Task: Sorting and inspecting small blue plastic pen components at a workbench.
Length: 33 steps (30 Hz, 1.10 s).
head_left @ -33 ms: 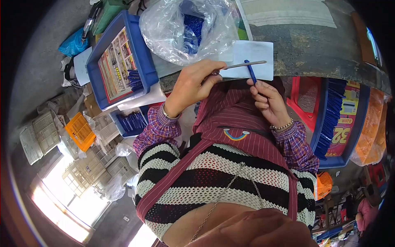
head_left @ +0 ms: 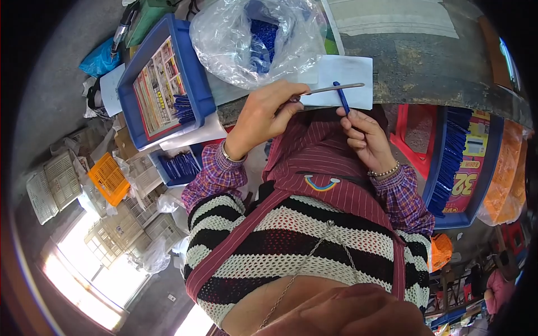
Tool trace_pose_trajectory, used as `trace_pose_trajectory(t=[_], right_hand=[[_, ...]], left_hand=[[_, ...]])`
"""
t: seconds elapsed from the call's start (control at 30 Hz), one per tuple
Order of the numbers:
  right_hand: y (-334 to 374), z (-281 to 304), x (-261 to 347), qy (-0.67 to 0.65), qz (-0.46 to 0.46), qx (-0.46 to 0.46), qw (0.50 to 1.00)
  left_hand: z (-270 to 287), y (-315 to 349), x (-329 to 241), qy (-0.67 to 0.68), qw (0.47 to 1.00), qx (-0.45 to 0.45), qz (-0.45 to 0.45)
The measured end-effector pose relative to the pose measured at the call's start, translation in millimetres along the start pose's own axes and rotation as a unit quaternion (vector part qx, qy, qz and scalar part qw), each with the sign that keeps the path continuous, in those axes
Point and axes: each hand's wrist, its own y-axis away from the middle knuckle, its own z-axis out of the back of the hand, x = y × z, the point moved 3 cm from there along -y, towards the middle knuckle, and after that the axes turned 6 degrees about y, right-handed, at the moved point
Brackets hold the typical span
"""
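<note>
My left hand (head_left: 262,116) is closed round the near end of a thin, flat metal strip (head_left: 339,87) with a rounded tip, perhaps a narrow tool. The strip points right across a white sheet of paper (head_left: 358,70) on the bench edge. Between the thumb and fingers of my right hand (head_left: 367,137) is a slim dark blue pen-like piece (head_left: 342,98), held tilted with its top end up at the strip. The two cross or touch there; I cannot tell which. Behind my hands, a clear plastic bag (head_left: 224,45) holds many small blue pieces (head_left: 263,42).
To the left, a blue tray (head_left: 204,106) holds printed paper and several blue pieces. Below it stands a smaller blue bin (head_left: 163,172). A second blue tray (head_left: 482,190) at right carries rows of blue pieces, beside a red stool (head_left: 401,126). The worn bench (head_left: 414,73) runs across the top.
</note>
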Motion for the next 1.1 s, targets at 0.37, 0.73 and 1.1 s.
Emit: trace_pose_trajectory(t=[0.37, 0.73, 1.1], right_hand=[[-0.7, -10.9, -0.2, 0.275, 0.123, -0.166, 0.939], [-2.5, -11.5, -1.5, 0.246, 0.110, -0.150, 0.951], [-8.1, -11.0, -2.0, 0.237, 0.120, -0.144, 0.953]], left_hand=[[-23.9, -23.5, 1.8, 0.445, 0.893, 0.024, -0.058], [-61.4, -29.2, 2.1, 0.195, 0.960, -0.064, -0.190], [-53.2, -36.9, 4.5, 0.248, 0.956, -0.042, -0.149]])
